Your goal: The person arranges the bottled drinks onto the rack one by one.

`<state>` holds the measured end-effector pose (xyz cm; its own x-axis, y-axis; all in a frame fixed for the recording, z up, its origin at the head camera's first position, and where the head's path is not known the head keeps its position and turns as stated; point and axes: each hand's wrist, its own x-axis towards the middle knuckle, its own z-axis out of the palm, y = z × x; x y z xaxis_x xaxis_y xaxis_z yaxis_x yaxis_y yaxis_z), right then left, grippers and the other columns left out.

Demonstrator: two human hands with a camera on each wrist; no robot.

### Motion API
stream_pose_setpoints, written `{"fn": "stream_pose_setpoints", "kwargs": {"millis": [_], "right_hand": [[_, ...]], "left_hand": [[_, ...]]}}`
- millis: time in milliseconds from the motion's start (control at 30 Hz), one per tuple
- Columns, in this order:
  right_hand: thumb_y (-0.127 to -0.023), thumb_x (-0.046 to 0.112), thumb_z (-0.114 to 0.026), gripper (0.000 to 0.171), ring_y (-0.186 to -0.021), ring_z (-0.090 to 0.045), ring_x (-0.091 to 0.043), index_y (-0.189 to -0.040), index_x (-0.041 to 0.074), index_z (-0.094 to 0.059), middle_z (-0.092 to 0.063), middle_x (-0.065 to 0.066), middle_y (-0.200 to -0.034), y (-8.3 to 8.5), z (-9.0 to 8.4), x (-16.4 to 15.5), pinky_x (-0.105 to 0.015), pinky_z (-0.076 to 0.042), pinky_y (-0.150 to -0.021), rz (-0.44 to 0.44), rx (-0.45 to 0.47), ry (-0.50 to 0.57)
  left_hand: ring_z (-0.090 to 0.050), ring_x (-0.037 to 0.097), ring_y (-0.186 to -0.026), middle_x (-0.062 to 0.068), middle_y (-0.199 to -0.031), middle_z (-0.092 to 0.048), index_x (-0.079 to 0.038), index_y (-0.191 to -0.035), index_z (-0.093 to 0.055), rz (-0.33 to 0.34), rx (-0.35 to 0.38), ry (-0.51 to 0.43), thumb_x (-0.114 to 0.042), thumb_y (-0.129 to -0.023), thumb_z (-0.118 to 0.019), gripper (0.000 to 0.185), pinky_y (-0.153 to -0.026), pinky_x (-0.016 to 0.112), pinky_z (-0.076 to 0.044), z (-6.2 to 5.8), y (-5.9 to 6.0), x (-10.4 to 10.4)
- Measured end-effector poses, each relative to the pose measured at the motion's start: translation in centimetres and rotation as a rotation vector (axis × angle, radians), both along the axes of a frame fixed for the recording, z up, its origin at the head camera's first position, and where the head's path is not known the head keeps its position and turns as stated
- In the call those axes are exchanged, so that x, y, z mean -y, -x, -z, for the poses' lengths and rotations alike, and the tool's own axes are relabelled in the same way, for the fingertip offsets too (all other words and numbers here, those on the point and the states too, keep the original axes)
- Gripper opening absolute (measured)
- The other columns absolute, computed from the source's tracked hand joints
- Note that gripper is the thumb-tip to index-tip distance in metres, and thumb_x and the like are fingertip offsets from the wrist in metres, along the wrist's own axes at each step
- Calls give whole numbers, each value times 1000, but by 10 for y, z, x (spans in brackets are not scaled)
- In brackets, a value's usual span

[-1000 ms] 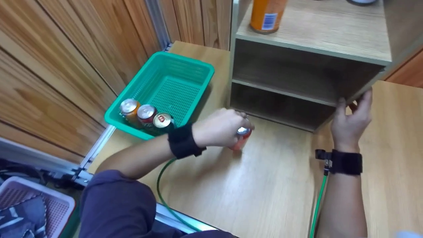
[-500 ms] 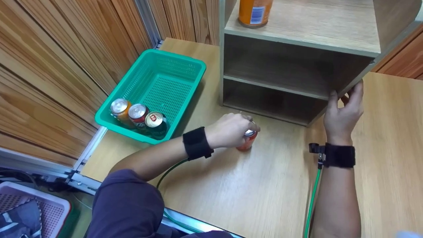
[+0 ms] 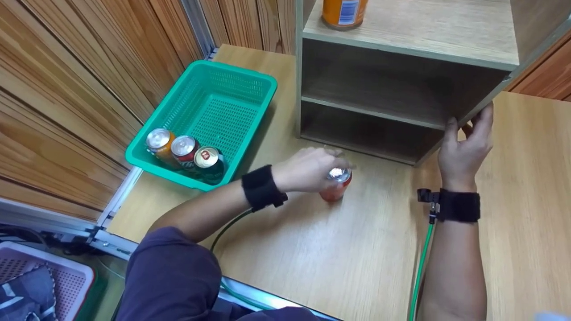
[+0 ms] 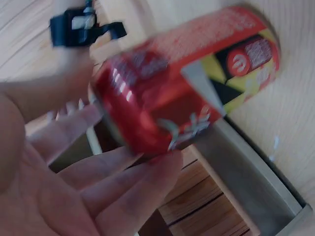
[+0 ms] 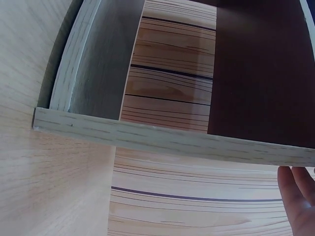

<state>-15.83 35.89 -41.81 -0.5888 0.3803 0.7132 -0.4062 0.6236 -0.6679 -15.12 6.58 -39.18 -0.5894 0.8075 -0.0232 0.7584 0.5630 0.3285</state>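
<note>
A red drink can stands upright on the wooden table in front of the shelf unit. My left hand is at the can's top, its fingers blurred in the head view. In the left wrist view the fingers of that hand are loosely extended beside the can's upper end; its yellow and black print shows. My right hand grips the shelf unit's right side panel, thumb at the front edge and fingers around the outside. Only some of those fingers appear in the right wrist view.
A green basket at left holds an orange can, a dark red can and a dark green can. Another orange can stands on an upper shelf. A pink basket sits below the table's level.
My left hand has shifted right with the red can, and its fingers now loosen at the top, showing more of the lid. My right hand stays on the side panel.
</note>
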Motion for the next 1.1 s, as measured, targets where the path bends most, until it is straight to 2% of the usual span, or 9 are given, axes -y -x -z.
{"fn": "stream_pose_setpoints", "kwargs": {"millis": [100, 233, 333, 433, 533, 600, 700, 933, 1100], "right_hand": [[-84, 1, -55, 50, -106, -51, -14, -131, 10, -40, -51, 2, -121, 1, 2, -4, -28, -46, -84, -4, -11, -10], [-83, 1, -55, 51, -105, -51, -14, -131, 12, -41, -51, 2, -120, 9, 6, -11, -28, -46, -83, -9, 5, 20], [-83, 2, -56, 52, -105, -51, -13, -131, 13, -40, -51, 3, -121, 15, 10, -14, -28, -46, -84, -16, 29, 52], [-83, 3, -57, 53, -106, -50, -13, -132, 14, -40, -50, 3, -121, 19, 12, -14, -28, -46, -83, -34, 36, 56], [-83, 2, -57, 54, -107, -50, -13, -132, 14, -39, -50, 3, -121, 22, 12, -10, -28, -46, -83, -52, 38, 64], [-83, 1, -57, 54, -108, -50, -13, -132, 13, -39, -50, 3, -122, 22, 10, -6, -27, -46, -84, -65, 40, 66], [-83, 0, -56, 53, -108, -50, -13, -132, 11, -40, -51, 2, -121, 21, 5, 3, -27, -46, -83, -85, 25, 54], [-83, -1, -56, 52, -107, -51, -15, -131, 9, -40, -50, 0, -122, 17, 3, 14, -28, -46, -84, -102, 27, 44], [-82, 5, -60, 54, -99, -52, -11, -132, 9, -39, -51, 1, -121, 4, 5, -15, -23, -44, -83, 9, 114, 56]], "left_hand": [[-49, 14, -111, 4, -128, -48, -21, -122, -55, -57, -29, -89, -33, -85, -58, 39, -83, 30, -44, -19, 6, 10], [-51, 6, -104, -3, -111, -59, -17, -110, -63, -140, -183, -298, -33, -88, -52, 29, -88, 21, -38, -48, 16, 25], [-54, 4, -94, -5, -99, -63, -13, -101, -65, -217, -298, -462, -31, -88, -52, 25, -82, 16, -39, -63, 23, 34], [-55, 6, -87, -2, -94, -62, -8, -98, -63, -331, -374, -604, -28, -88, -54, 24, -77, 15, -41, -70, 29, 42], [-53, 8, -89, 1, -97, -59, -5, -101, -59, -465, -393, -713, -27, -87, -56, 27, -75, 15, -42, -69, 37, 47], [-50, 8, -96, 3, -103, -56, -4, -107, -55, -545, -370, -765, -29, -86, -57, 32, -79, 15, -42, -65, 42, 50], [-46, 9, -105, 5, -115, -50, -4, -117, -48, -616, -317, -818, -31, -85, -57, 43, -84, 17, -41, -57, 51, 53], [-42, 9, -114, 3, -133, -40, -10, -135, -33, -651, -183, -877, -25, -87, -56, 55, -89, 22, -39, -36, 71, 54], [-47, 9, -109, 9, -127, -47, -3, -134, -34, -610, -195, -926, -14, -87, -56, 53, -88, 18, -38, -21, 94, 22]]}}
